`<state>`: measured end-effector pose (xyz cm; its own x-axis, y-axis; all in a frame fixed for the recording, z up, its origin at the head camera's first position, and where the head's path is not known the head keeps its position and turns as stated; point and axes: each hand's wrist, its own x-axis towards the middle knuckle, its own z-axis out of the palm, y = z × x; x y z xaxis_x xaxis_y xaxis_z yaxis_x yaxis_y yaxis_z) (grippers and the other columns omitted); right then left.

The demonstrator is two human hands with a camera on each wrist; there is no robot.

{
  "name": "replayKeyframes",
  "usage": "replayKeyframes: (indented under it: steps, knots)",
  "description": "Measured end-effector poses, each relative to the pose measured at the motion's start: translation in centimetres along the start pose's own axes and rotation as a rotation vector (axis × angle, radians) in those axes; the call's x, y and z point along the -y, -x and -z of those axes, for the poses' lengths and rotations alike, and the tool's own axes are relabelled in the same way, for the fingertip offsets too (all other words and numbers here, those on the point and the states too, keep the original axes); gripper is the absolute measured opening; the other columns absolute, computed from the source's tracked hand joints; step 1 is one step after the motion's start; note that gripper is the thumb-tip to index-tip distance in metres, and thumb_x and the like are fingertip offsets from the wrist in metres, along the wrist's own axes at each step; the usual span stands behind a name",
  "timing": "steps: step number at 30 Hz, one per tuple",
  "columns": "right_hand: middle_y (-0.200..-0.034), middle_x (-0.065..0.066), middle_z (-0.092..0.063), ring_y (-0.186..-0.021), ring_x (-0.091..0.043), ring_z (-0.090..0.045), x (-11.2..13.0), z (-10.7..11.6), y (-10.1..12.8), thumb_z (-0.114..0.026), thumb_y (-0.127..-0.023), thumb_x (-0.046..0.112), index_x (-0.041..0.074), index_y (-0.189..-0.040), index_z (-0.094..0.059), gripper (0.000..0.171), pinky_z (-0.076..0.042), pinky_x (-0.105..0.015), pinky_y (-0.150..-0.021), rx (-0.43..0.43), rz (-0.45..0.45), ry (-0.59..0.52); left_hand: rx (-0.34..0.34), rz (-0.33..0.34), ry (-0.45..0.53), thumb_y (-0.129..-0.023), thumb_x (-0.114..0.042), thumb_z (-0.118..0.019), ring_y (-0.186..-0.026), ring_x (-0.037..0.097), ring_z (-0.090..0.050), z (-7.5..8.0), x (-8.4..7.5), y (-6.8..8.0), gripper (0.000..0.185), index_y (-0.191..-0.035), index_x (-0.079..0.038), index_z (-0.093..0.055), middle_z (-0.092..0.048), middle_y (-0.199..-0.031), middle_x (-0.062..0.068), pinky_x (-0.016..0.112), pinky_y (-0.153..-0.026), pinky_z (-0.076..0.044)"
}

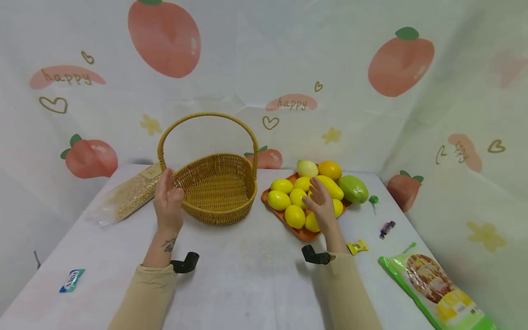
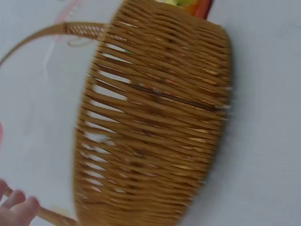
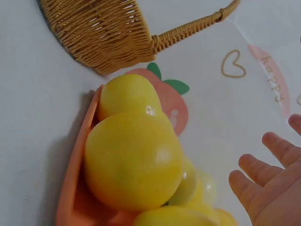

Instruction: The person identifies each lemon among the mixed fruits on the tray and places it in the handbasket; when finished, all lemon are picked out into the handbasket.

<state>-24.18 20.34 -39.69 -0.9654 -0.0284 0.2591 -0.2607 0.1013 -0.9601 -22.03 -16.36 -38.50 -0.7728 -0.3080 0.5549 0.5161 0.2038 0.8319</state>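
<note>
My left hand (image 1: 168, 206) is raised beside the left rim of a brown wicker basket (image 1: 220, 215), fingers extended, holding nothing. The basket stands with its tall arched handle (image 1: 208, 114) up, and its inside shows only bare weave. In the left wrist view, my fingertips (image 2: 21, 209) overlap the area near the handle's base. My right hand (image 1: 322, 208) hovers over an orange tray (image 1: 306, 235) with its fingers spread and nothing in them. Several yellow lemons (image 1: 294, 216) fill the tray, with a yellow mango (image 1: 330, 188), an orange (image 1: 329, 170) and a green papaya-like fruit (image 1: 353, 189).
Behind my left hand lies a clear bag of grain (image 1: 134, 195). A blue-white packet (image 1: 72, 280) is at front left. On the right are a green lollipop (image 1: 373, 200), a purple candy (image 1: 387, 229), a yellow candy (image 1: 357, 246) and a green food bag (image 1: 437, 286).
</note>
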Motion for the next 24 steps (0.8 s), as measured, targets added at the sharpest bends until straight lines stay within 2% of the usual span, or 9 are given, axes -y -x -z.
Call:
replayKeyframes:
  steps: [2,3,6,11,14,19,22,24]
  knots:
    - [-0.149,-0.013,-0.029,-0.137,-0.034,-0.025,-0.2,0.1,0.4,-0.057,-0.089,0.007,0.008,-0.145,-0.028,0.063,-0.020,-0.046,-0.114,-0.028,-0.001,-0.029,-0.116,0.029,0.011,-0.085,-0.013,-0.040,-0.130,0.029,-0.031,0.3,0.7,0.3,0.058,-0.141,0.000,-0.034,-0.033,-0.144,0.016,0.034,-0.105,-0.029]
    - [-0.149,-0.014,-0.030,-0.137,-0.034,-0.026,-0.3,0.2,0.6,-0.057,-0.089,0.006,0.007,-0.144,-0.029,0.062,-0.020,-0.045,-0.114,-0.044,-0.005,-0.040,-0.162,0.044,0.017,-0.084,-0.013,-0.040,-0.130,0.028,-0.031,0.4,1.0,0.4,0.058,-0.141,0.001,-0.034,-0.033,-0.144,0.016,0.037,-0.105,-0.029]
    - [-0.147,-0.016,-0.032,-0.135,-0.032,-0.029,-0.7,0.4,1.2,-0.056,-0.089,0.002,0.005,-0.142,-0.031,0.059,-0.021,-0.045,-0.114,-0.073,-0.012,-0.053,-0.208,0.122,0.048,-0.084,-0.014,-0.041,-0.133,0.033,-0.025,0.9,2.0,0.8,0.062,-0.143,0.000,-0.029,-0.026,-0.148,0.015,0.038,-0.109,-0.025]
    - [-0.142,-0.020,-0.038,-0.132,-0.025,-0.035,-1.7,1.3,2.2,-0.057,-0.086,-0.004,0.000,-0.137,-0.038,0.054,-0.022,-0.040,-0.114,-0.104,0.017,-0.006,-0.131,0.261,0.092,-0.088,-0.014,-0.041,-0.137,0.037,-0.014,1.3,3.5,1.5,0.064,-0.147,-0.005,-0.018,-0.015,-0.153,0.013,0.050,-0.114,-0.014]
    - [-0.138,-0.020,-0.043,-0.129,-0.017,-0.039,-2.4,2.3,2.6,-0.061,-0.084,-0.004,0.000,-0.133,-0.044,0.052,-0.026,-0.029,-0.113,-0.114,0.030,0.057,-0.077,0.318,0.121,-0.091,-0.015,-0.042,-0.139,0.037,-0.009,1.4,4.0,1.8,0.064,-0.149,-0.010,-0.014,-0.010,-0.154,0.011,0.052,-0.114,-0.013]
    - [-0.134,-0.020,-0.048,-0.121,-0.004,-0.044,-3.5,3.8,2.9,-0.065,-0.082,0.000,-0.002,-0.128,-0.048,0.049,-0.031,-0.009,-0.102,-0.060,0.003,0.112,-0.014,0.366,0.173,-0.093,-0.013,-0.043,-0.140,0.035,-0.010,1.4,4.4,1.7,0.066,-0.150,-0.015,-0.009,-0.004,-0.155,0.009,0.049,-0.115,-0.014]
    - [-0.132,-0.024,-0.049,-0.115,0.001,-0.047,-3.9,4.3,3.0,-0.068,-0.079,0.001,-0.005,-0.126,-0.050,0.051,-0.034,-0.006,-0.098,-0.012,-0.022,0.092,0.011,0.399,0.177,-0.094,-0.010,-0.044,-0.140,0.032,-0.014,1.3,4.5,1.6,0.068,-0.150,-0.019,-0.007,-0.003,-0.156,0.005,0.043,-0.114,-0.020]
    - [-0.131,-0.026,-0.049,-0.112,0.003,-0.048,-4.0,4.5,3.0,-0.069,-0.079,0.001,-0.006,-0.126,-0.050,0.052,-0.035,-0.006,-0.096,0.021,-0.039,0.090,0.025,0.422,0.168,-0.094,-0.009,-0.046,-0.139,0.031,-0.017,1.2,4.6,1.6,0.070,-0.150,-0.021,-0.006,-0.003,-0.156,0.002,0.033,-0.111,-0.028]
